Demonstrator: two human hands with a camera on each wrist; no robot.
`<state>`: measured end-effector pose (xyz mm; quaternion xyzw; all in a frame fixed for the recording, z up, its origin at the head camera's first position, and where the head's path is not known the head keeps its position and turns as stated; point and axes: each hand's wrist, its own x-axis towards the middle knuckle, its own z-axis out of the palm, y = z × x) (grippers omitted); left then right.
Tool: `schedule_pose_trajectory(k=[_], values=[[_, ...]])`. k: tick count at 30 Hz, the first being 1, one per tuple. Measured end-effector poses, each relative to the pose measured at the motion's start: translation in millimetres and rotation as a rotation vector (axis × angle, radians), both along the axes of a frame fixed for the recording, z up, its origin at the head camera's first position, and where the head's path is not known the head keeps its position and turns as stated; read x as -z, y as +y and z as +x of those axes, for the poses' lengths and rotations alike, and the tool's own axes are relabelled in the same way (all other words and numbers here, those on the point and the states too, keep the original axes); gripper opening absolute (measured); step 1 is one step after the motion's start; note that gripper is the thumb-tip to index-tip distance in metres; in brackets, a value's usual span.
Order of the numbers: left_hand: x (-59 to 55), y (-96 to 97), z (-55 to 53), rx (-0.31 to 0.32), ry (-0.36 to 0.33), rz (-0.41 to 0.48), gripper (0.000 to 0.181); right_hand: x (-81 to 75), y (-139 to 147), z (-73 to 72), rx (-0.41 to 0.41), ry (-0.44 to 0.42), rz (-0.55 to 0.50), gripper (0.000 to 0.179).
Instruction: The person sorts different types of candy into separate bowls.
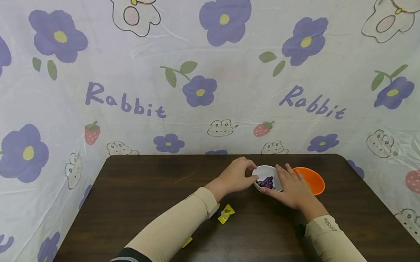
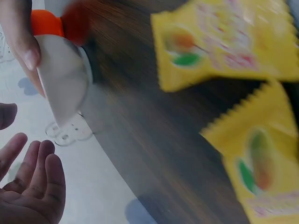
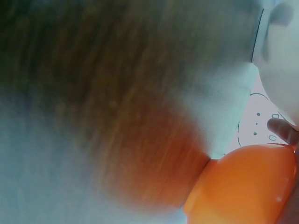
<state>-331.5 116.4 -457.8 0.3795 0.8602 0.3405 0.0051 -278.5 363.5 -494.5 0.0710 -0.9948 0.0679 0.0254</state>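
Note:
A white bowl with purple-wrapped candies in it stands toward the back right of the table. My right hand holds the bowl's right side, its thumb at the near rim and fingers toward the far side. In the left wrist view, the right thumb lies at the white rim. My left hand is at the opposite side, thumb and fingers parted by the rim. Its fingers are loosely bent with nothing between them in the left wrist view.
An orange bowl stands right behind my right hand. Yellow-wrapped candies lie by my left forearm, partly covered by the sleeve; two look large in the left wrist view. A printed cloth hangs behind the dark table.

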Motion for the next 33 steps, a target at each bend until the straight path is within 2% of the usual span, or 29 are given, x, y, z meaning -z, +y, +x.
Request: schedule_pose_trajectory(k=[17, 24, 26, 33], values=[[8.8, -77.3, 4.4, -0.024, -0.075, -0.069, 0.032, -4.3, -5.2, -1.4, -0.005, -0.009, -0.037, 0.116], [16.4, -100.2, 19.6, 0.002, -0.116, -0.069, 0.032, -3.8, -4.5, -0.2, -0.007, -0.018, -0.046, 0.115], [17.2, -105.0, 25.4, 0.009, -0.107, -0.066, 0.031, -5.0, -6.7, 0.8, -0.01, -0.023, -0.048, 0.116], [8.0, -116.7, 44.4, 0.032, -0.103, -0.068, 0.029, -11.9, -14.0, 2.2, 0.005, -0.033, -0.035, 0.117]])
